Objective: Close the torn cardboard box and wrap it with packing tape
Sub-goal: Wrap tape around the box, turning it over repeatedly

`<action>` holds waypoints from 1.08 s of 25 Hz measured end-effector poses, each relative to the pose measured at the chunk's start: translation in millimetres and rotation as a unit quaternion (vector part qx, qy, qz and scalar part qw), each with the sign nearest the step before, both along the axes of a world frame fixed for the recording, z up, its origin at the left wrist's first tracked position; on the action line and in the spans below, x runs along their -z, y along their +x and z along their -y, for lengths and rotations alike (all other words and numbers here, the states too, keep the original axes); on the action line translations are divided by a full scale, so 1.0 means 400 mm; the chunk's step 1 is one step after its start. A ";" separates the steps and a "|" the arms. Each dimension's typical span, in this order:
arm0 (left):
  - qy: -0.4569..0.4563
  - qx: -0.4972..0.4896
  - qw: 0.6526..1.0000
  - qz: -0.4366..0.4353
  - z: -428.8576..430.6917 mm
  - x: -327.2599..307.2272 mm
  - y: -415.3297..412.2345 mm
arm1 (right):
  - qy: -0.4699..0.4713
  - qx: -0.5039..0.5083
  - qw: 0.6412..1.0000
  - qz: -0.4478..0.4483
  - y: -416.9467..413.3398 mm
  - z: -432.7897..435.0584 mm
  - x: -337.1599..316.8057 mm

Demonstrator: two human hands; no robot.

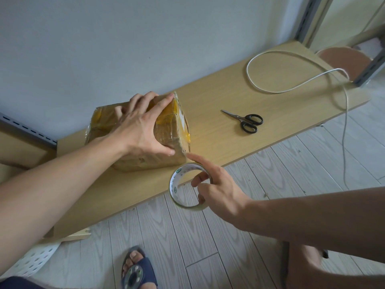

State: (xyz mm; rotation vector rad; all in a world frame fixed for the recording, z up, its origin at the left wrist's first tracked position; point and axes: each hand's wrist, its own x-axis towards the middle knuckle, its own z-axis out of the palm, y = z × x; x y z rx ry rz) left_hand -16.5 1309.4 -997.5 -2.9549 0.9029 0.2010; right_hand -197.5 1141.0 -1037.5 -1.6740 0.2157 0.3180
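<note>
Two grips: left hand box, right apparently tape.

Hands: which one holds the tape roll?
The right hand, with fingers hooked through the tape roll; the left hand grips the box on the table instead.

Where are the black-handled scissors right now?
In the head view, the black-handled metal scissors lie closed on the light wooden board, right of the tape-wrapped brown cardboard box, with the looped white cable beyond them.
</note>
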 end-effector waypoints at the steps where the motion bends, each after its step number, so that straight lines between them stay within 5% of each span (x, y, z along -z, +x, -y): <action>1: -0.002 -0.007 1.000 0.004 0.003 0.002 -0.001 | -0.003 -0.007 1.000 0.005 0.007 -0.001 -0.002; 9: 0.095 -0.072 0.991 0.054 0.045 -0.002 -0.018 | 0.019 0.006 1.000 -0.013 0.046 -0.014 0.004; 12: 0.146 -0.066 0.987 -0.028 0.041 -0.049 0.016 | 0.014 0.005 1.000 -0.007 0.067 0.007 0.008; 17: 0.005 -0.030 0.997 -0.066 -0.025 -0.036 -0.005 | 0.016 0.002 1.000 -0.012 0.056 0.004 0.014; 24: 0.078 -0.247 0.960 -0.106 0.069 -0.046 0.006 | 0.078 0.139 0.987 -0.022 0.159 0.023 -0.002; 27: 0.087 -0.128 0.986 -0.054 0.069 -0.044 0.031 | 0.111 0.163 0.977 -0.076 0.160 0.022 0.012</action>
